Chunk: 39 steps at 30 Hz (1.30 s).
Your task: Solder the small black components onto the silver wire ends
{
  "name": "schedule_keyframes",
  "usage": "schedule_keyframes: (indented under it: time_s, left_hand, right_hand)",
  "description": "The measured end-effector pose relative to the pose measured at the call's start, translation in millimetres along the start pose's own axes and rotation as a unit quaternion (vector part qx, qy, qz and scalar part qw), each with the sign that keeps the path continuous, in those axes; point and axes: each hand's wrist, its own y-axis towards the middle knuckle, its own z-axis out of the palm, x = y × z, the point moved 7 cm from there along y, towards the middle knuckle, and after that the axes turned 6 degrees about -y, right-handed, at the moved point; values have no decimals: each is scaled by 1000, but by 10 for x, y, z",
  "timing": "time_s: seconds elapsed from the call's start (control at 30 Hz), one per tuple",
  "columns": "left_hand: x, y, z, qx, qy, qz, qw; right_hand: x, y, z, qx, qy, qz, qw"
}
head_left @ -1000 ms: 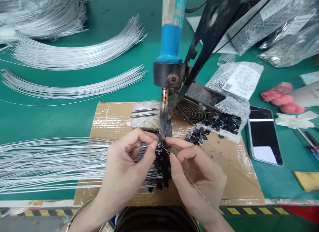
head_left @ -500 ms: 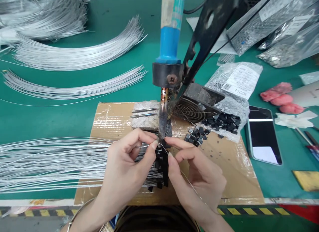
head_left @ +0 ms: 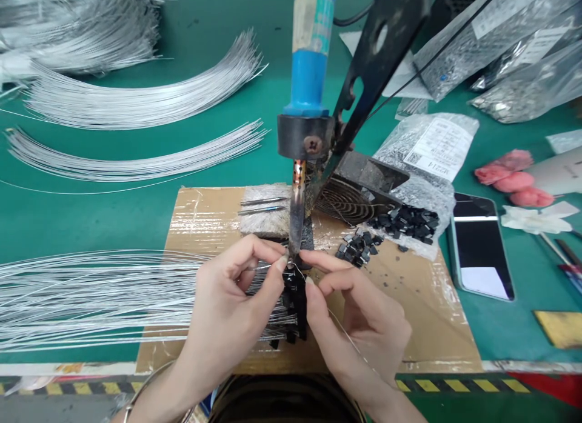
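A soldering iron (head_left: 309, 77) with a blue handle points straight down in a black clamp bracket (head_left: 386, 41). Close to its tip, my left hand (head_left: 231, 308) pinches the end of a thin grey wire between thumb and forefinger; the tiny end is mostly hidden by the fingertips. Thumb and forefinger of my right hand (head_left: 364, 314) are closed on a thin solder wire (head_left: 348, 337), whose end reaches the iron's tip. Beneath the hands, many grey wires (head_left: 100, 296) run in from the left, with small black connectors (head_left: 297, 314) at their right ends.
Cardboard (head_left: 436, 326) covers the work spot on the green table. Behind are a sponge block (head_left: 266, 226), a small fan (head_left: 348, 200) and a bag of black pieces (head_left: 409, 223). A phone (head_left: 482, 247) lies right; wire bundles (head_left: 136, 102) lie back left.
Almost nothing differs. My right hand has shifted very slightly left, while both pinches stay at the iron's tip.
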Motion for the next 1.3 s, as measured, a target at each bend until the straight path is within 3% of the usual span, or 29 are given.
schedule_keyframes:
  time_s: [1.3]
  left_hand:
    - [-10, -9, 20, 9, -28, 2, 1000]
  right_hand:
    - [12, -2, -10, -20, 2, -13, 1000]
